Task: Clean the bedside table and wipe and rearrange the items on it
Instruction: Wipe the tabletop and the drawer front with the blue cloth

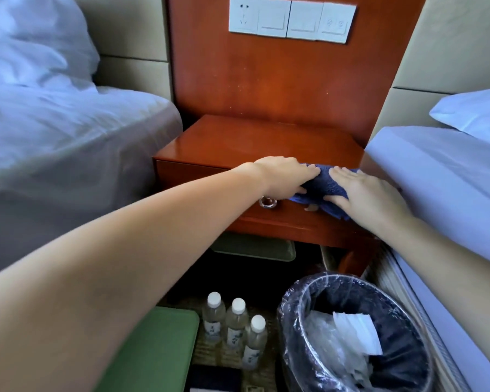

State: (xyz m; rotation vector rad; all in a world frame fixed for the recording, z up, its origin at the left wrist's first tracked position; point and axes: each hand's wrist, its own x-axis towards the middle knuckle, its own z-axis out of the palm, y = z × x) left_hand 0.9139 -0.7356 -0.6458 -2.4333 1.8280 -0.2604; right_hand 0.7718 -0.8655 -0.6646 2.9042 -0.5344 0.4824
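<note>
With the left hand and right hand flat, side by side, pressing the blue cloth over the worktop's front edge, a careless outward stroke could drop it into the lined waste bin below them.

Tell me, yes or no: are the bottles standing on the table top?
No, the three bottles stand on the floor left of the bin, below the table.
</note>
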